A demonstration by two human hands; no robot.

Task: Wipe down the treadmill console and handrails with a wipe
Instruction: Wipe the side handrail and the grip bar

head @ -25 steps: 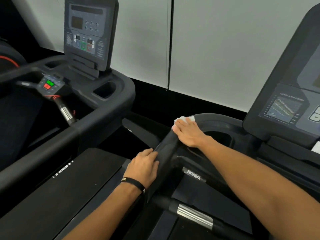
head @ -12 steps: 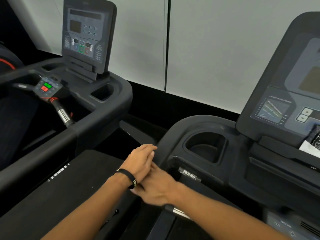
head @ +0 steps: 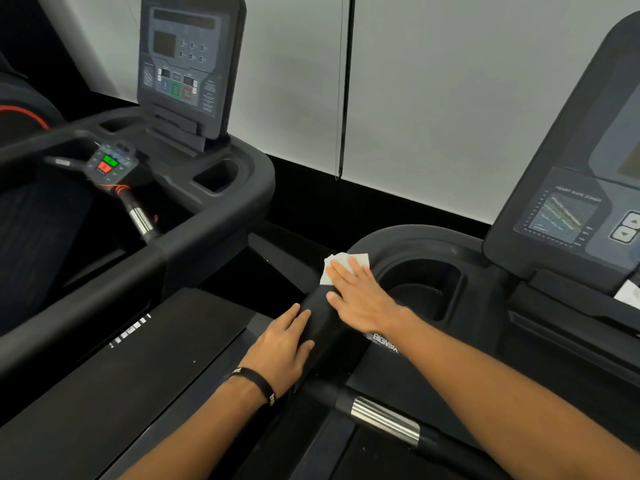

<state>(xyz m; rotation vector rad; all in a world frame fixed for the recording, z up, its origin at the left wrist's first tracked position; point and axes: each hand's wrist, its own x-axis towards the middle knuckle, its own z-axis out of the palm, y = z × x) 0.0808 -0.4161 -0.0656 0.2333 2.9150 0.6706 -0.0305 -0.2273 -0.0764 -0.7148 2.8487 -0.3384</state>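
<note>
My right hand lies flat with straight fingers on a white wipe, pressing it onto the top of the black left handrail where it curves into the console. My left hand rests on the outer side of the same handrail, fingers extended along it; a black band sits on that wrist. The treadmill console with its display panel rises at the right, a cup holder just beside my right hand.
A second treadmill stands to the left with its own console and handrail. A chrome pulse grip bar runs below my right forearm. A white wall lies behind both machines. Something white lies on the console ledge at the right edge.
My right hand has slid from low on the handrail, beside my left hand, back up to the rail's curved top with the wipe under it. My left hand stays on the rail's side.
</note>
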